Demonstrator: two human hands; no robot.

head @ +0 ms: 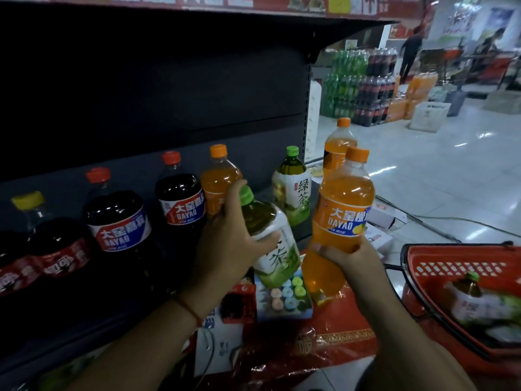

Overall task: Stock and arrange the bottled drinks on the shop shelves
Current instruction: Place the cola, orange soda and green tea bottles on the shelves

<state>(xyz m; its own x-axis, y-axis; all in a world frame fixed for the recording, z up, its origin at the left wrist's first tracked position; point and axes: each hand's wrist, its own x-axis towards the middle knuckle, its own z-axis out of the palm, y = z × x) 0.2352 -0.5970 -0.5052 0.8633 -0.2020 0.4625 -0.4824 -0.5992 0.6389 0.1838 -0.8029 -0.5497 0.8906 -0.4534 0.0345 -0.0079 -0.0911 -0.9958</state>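
My left hand (225,238) grips a green tea bottle (275,258) with a green cap, tilted toward the dark shelf (70,182). In my right hand (348,256) is an orange soda bottle (342,210) with a blue label, held upright by its lower half in front of the shelf's right end. On the shelf stand dark cola bottles (121,218) with red caps, an orange soda (218,176), a second green tea bottle (291,187) and another orange soda (337,148) at the far right.
A red shopping basket (451,266) at lower right holds another green tea bottle (473,294). Boxes and red packaging (324,342) lie below the shelf. Stacked packs of drinks (363,88) stand across the tiled aisle, where a person (411,52) is standing.
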